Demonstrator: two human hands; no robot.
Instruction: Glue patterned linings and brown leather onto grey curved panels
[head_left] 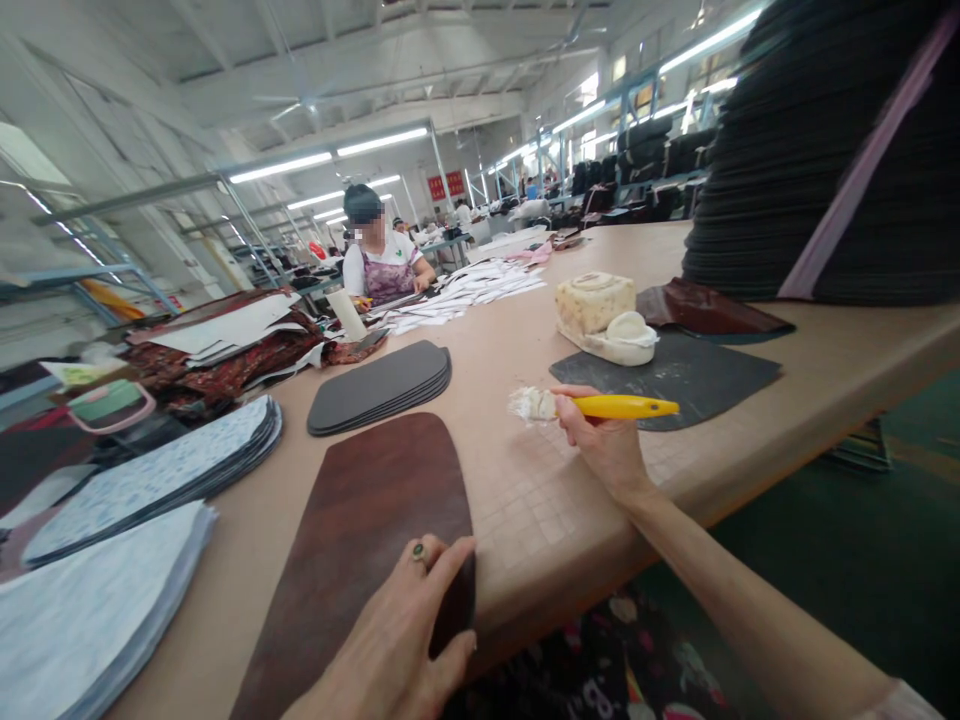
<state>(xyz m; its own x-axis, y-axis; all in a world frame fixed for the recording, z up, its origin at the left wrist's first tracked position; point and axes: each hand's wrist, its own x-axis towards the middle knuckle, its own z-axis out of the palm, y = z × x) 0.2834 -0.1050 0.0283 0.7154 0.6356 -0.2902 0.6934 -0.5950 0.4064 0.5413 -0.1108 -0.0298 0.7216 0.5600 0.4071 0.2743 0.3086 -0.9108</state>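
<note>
My right hand [609, 447] grips a paintbrush [626, 406] by its yellow handle, its bristles coated white and pointing left over the table. Spread on a dark brown leather-like panel [375, 500], my left hand [409, 620] lies near the panel's right edge, thumb and fingers apart. A green-stoned ring is on one finger. Beyond the brush stands a cream-coloured, crusted container [596, 303] with a white rounded lump at its front. It sits at the edge of a dark grey sheet [712, 370].
Grey rounded panels [379, 385] are stacked behind the brown one. Blue-and-white stacks [172, 470] lie at left. A tall black stack [817, 160] tied with a pale strap rises at right, near a dark red piece [712, 305]. A co-worker [382, 260] is across the table [517, 560].
</note>
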